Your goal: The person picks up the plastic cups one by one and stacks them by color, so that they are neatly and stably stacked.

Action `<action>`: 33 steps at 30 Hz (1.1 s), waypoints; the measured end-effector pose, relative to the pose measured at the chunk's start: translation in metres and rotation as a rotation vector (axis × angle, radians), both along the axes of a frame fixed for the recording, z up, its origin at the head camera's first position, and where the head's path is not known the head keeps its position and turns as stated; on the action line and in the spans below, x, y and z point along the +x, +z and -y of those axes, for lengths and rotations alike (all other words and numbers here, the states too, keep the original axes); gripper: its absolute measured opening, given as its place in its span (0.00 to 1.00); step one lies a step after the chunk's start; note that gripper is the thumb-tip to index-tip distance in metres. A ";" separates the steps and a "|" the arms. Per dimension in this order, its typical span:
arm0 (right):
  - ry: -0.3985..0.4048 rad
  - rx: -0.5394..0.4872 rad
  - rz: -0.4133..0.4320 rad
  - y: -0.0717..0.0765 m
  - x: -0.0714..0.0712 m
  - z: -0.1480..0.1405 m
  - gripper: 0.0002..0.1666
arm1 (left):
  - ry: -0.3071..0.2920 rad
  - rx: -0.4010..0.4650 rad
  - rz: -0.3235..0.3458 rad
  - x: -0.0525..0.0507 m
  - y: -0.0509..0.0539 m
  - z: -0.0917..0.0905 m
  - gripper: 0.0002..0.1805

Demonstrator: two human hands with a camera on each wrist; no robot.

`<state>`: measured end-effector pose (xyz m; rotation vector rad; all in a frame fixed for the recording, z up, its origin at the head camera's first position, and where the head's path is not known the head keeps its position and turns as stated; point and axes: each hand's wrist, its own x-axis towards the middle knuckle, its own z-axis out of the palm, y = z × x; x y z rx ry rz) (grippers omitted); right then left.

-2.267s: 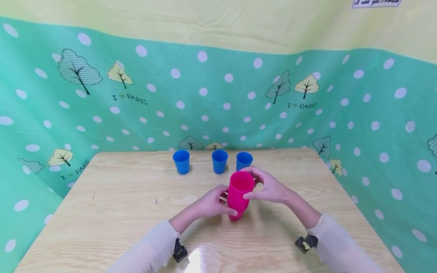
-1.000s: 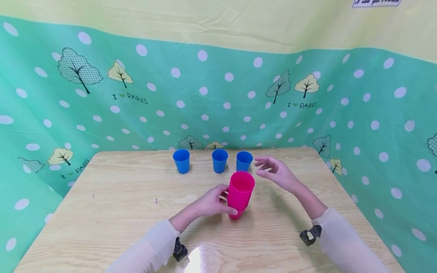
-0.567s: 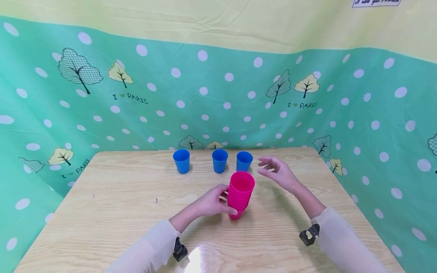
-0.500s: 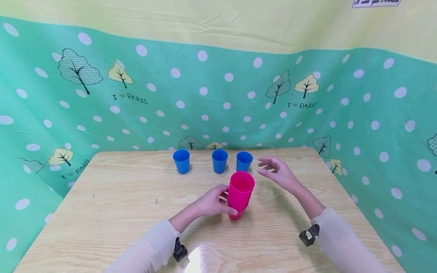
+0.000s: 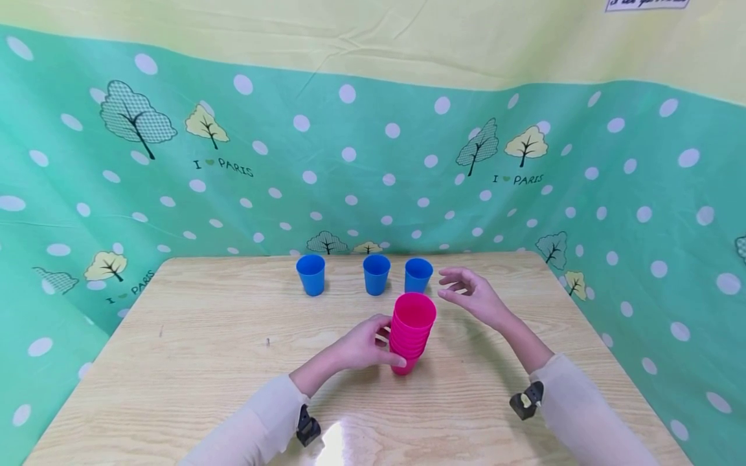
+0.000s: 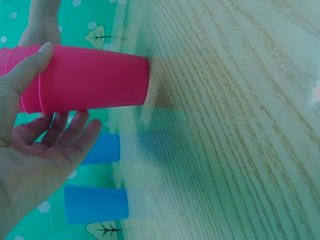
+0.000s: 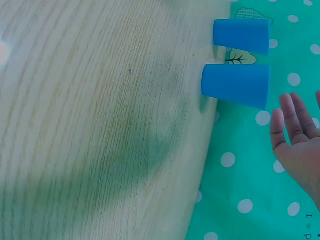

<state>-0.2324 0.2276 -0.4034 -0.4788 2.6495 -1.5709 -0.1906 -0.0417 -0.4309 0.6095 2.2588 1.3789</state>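
Left hand [image 5: 361, 344] grips one pink cup stack [image 5: 411, 335], count unclear; three blue cups [image 5: 376, 278].

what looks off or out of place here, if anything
Nothing looks spilled or broken. The blue cups are unevenly spaced: the leftmost one stands apart from the other two. A small dark speck, possibly a stain, marks the tabletop left of the pink stack.

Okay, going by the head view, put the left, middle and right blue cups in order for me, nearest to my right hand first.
1. Right blue cup: just left of your right hand.
2. Middle blue cup: farther left, between the other two.
3. Left blue cup: at the row's left end.
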 end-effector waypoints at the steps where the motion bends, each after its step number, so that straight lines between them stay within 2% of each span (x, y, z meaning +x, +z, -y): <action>1: 0.002 0.001 0.000 0.000 0.000 0.000 0.28 | 0.001 0.002 0.001 0.000 0.000 0.000 0.33; 23: 0.024 0.025 0.015 0.000 0.000 0.001 0.27 | -0.006 0.008 0.008 -0.001 -0.001 -0.001 0.33; 27: 0.005 0.036 0.012 -0.003 -0.002 0.001 0.28 | -0.008 0.013 0.009 0.000 -0.002 0.000 0.33; 33: -0.077 0.047 0.032 -0.011 -0.009 0.001 0.29 | -0.007 0.010 0.003 -0.001 -0.002 0.000 0.33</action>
